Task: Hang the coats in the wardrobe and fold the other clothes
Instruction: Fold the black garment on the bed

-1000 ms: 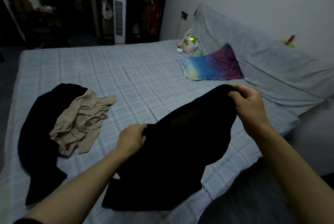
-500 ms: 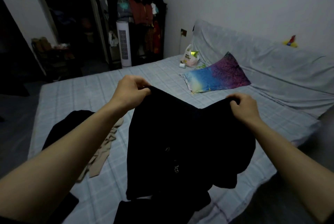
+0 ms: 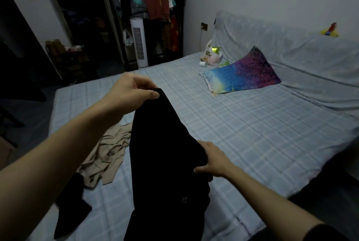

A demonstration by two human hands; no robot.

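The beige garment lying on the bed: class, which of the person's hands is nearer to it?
Left. The left hand pinches the black garment above the beige garment; the right hand grips the black cloth on its far side.

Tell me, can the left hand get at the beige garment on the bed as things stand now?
Probably not at once. The left hand pinches the top of the black garment, so its grip is taken. The beige garment lies uncovered just below that arm; once the hand lets go, the way looks free.
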